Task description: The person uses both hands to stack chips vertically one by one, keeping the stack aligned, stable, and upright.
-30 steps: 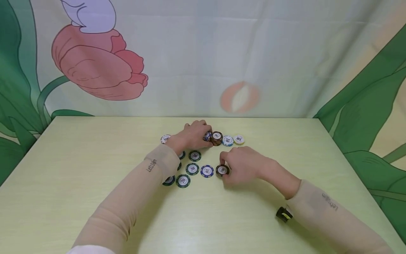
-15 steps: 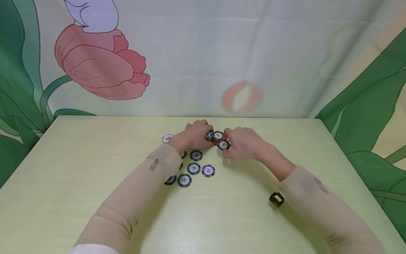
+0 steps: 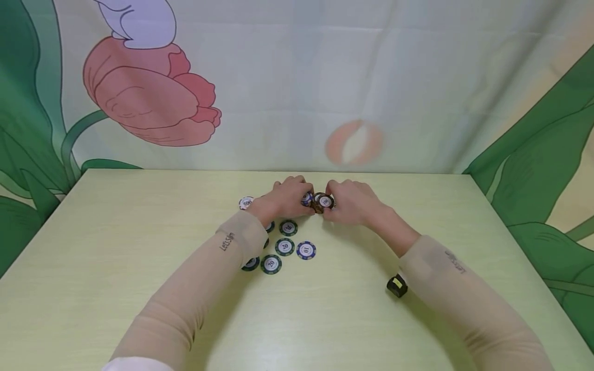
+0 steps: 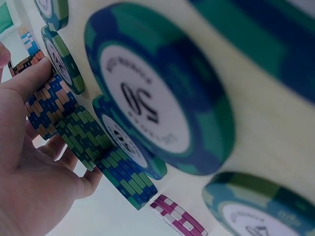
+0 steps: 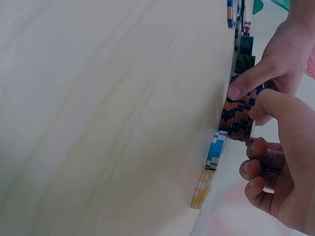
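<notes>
My right hand (image 3: 355, 202) pinches a dark poker chip (image 3: 326, 202) marked 100 over the top of a brown-and-black chip stack (image 5: 237, 120). In the right wrist view, its fingertips are right at the stack's upper end. My left hand (image 3: 283, 198) holds a blue-and-orange chip stack (image 4: 49, 105) between thumb and fingers, its thumb tip reaching the brown stack beside it. A green stack (image 4: 83, 137) and a blue-green stack (image 4: 127, 174) stand further along the same row, partly behind the left hand in the head view.
Light blue chips (image 5: 216, 150) and yellow chips (image 5: 202, 189) continue the row on the right; magenta-and-white chips (image 4: 178, 216) end it on the left. Nearer lie several loose green-edged chips (image 3: 284, 247) and a blue chip (image 3: 306, 250). A small black device (image 3: 397, 285) hangs at the right sleeve.
My right hand has carried the dark 100 chip from the front row away from me and onto the brown stack's place. The left hand has stayed at its stack.
</notes>
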Demonstrator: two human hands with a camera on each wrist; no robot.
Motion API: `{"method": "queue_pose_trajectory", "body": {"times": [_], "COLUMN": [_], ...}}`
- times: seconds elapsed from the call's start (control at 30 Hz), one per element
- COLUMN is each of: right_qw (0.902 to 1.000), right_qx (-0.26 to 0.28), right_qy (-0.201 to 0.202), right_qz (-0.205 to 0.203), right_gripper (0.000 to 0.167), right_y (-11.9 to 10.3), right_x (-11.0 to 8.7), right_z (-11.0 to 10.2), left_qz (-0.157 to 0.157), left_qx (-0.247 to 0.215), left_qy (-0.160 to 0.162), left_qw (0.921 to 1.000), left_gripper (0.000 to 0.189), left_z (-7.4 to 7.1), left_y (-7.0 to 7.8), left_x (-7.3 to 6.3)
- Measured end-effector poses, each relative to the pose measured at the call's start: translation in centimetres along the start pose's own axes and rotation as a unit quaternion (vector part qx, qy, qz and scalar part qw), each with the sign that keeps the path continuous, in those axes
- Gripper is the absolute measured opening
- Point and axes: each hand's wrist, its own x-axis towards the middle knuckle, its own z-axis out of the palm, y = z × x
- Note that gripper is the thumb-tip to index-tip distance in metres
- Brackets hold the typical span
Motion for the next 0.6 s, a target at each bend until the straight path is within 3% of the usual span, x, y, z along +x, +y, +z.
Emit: {"method": "queue_pose_trajectory", "body": {"times": [0.3, 0.6], "right_qw": [1.0000, 0.9997], "right_qx": [0.004, 0.023], "right_qy": [-0.002, -0.007], "right_qz": [-0.003, 0.001], "right_gripper": [0.035, 0.045], "right_y": [-0.07, 0.02], "right_x": [0.52, 0.01], "right_z": [0.27, -0.01], "left_qz": [-0.002, -0.002], "left_qx": [0.000, 0.000], "left_qy": [-0.001, -0.003], "left_qw": [1.0000, 1.0000], "left_gripper": [0.041, 0.043], "left_z": [-0.18, -0.29], "left_y": [0.08, 0.14], "left_x": [-0.16, -0.24]}}
